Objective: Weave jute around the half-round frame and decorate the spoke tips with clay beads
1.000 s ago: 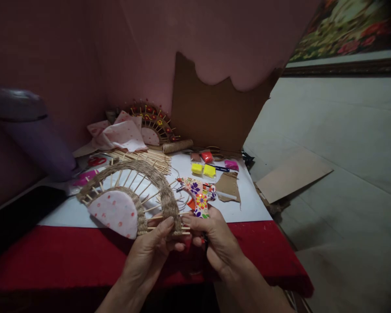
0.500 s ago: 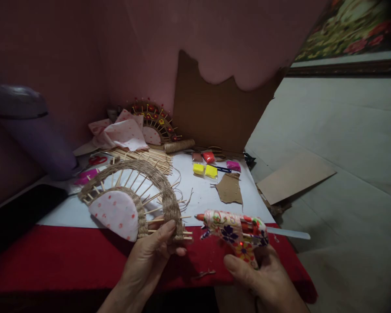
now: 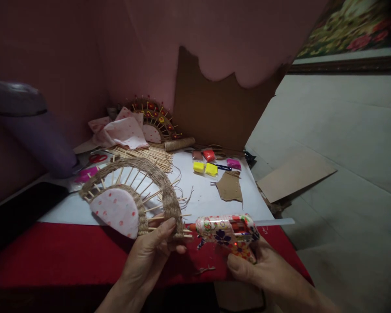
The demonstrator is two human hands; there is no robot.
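Over the table (image 3: 68,252), our left hand (image 3: 152,251) pinches the twine-woven fan (image 3: 136,201) by its outer band (image 3: 152,168), the surest hold; we judge it light, springy, its sticks (image 3: 145,189) snappable. Our right hand (image 3: 260,267) grips the glue gun (image 3: 224,230).

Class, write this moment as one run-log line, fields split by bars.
Left hand: holds woven half-round | Right hand: grips floral glue gun | Nozzle: beside stick ends, contact unclear | On white sheet: cardboard scrap

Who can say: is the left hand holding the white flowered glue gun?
No, the right hand grips the glue gun; the left hand holds the semicircular brown woven twine frame.
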